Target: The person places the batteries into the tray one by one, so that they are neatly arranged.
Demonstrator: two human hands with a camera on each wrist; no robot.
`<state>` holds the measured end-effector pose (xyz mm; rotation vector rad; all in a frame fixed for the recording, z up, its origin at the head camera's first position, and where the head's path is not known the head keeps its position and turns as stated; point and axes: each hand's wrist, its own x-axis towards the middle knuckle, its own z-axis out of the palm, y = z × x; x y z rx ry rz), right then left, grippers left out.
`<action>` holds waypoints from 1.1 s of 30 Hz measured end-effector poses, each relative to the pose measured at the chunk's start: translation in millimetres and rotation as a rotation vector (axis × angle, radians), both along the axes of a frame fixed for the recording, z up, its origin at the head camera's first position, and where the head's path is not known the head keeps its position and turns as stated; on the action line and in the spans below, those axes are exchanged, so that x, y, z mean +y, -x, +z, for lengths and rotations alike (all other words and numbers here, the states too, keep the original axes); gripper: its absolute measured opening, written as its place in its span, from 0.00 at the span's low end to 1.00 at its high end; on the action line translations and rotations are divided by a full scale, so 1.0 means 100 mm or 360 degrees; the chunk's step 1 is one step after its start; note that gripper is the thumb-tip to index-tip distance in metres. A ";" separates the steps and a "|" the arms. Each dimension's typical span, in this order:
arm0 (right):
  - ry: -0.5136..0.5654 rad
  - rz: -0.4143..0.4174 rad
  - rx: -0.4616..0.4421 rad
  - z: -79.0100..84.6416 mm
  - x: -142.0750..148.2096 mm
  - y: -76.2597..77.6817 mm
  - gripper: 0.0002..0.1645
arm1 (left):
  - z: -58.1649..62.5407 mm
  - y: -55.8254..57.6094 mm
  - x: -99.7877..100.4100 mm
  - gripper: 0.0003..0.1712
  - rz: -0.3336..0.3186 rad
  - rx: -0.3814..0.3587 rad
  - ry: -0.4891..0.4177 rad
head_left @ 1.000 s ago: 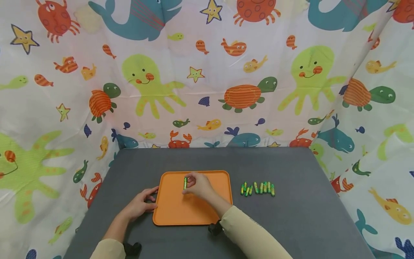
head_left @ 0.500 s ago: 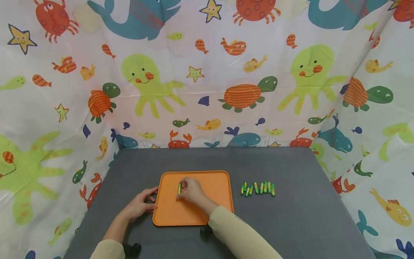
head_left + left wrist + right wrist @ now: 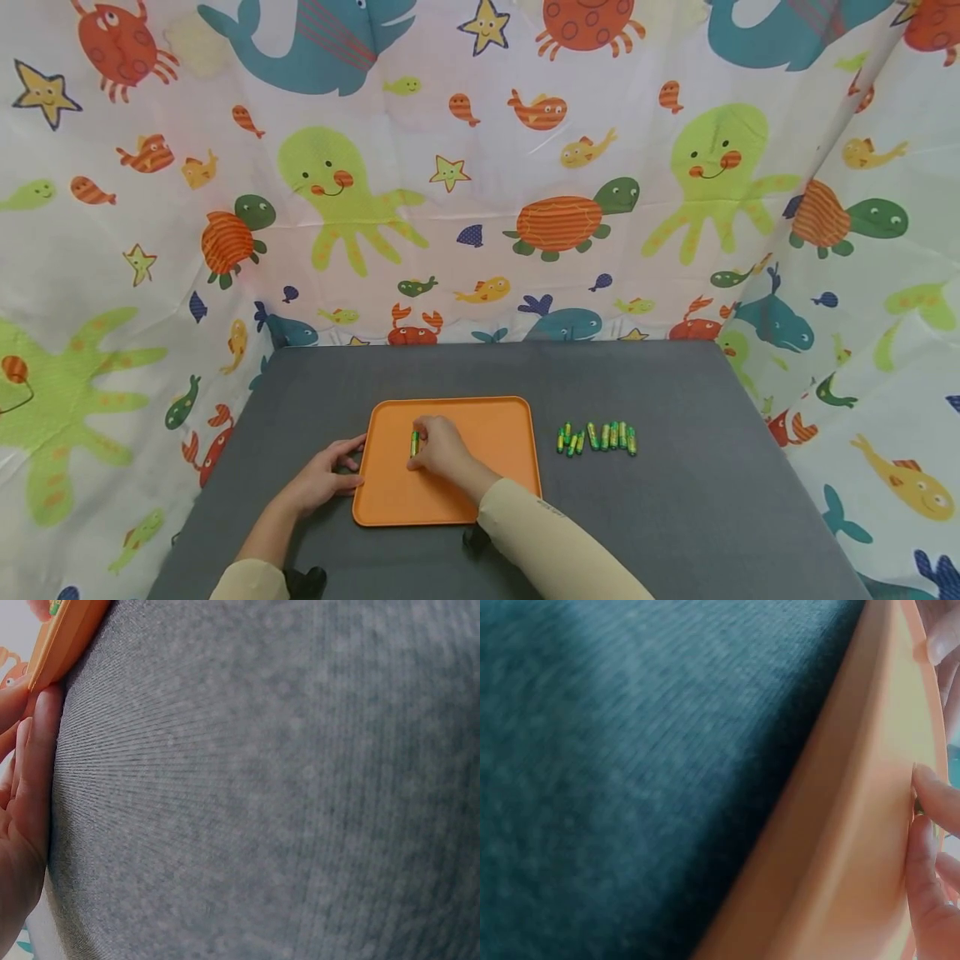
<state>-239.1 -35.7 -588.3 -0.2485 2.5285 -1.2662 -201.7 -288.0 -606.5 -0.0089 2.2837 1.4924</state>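
My right hand (image 3: pixel 442 448) pinches a small green and yellow battery (image 3: pixel 415 443) between thumb and fingers, low over the left part of the orange tray (image 3: pixel 480 492). In the right wrist view only a dark end of this battery (image 3: pixel 919 805) shows between the fingertips; whether it touches the tray floor I cannot tell. My left hand (image 3: pixel 321 479) rests against the tray's left edge, fingers mostly straight and thumb nearer me. The left wrist view has its fingers (image 3: pixel 46 712) touching the tray's outer wall (image 3: pixel 75 637).
Several more green and yellow batteries (image 3: pixel 605 437) lie in a loose row on the grey table (image 3: pixel 675 517), right of the tray. A white curtain (image 3: pixel 480 208) printed with sea animals hangs behind the table and at both sides.
The right hand has moved left and slightly toward me over the tray with the battery, then nearly stopped. The left hand, tray and row of batteries stay in place.
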 end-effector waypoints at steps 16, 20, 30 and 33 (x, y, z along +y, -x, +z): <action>0.0134 -0.0019 0.0131 0.33 0.20 -0.01 0.53 | -0.01 0.01 -0.02 0.45 0.0017 -0.0069 -0.0025; 0.0183 -0.0024 0.0213 0.48 0.30 -0.03 0.51 | -0.03 0.02 -0.01 0.45 0.0032 -0.0084 -0.0029; 0.0267 -0.0042 0.0276 0.76 0.68 -0.09 0.47 | 0.00 0.02 -0.02 0.46 -0.0036 -0.0082 -0.0047; 0.0289 -0.0049 0.0268 0.75 0.82 -0.12 0.46 | 0.01 0.02 0.00 0.46 -0.0018 -0.0085 -0.0048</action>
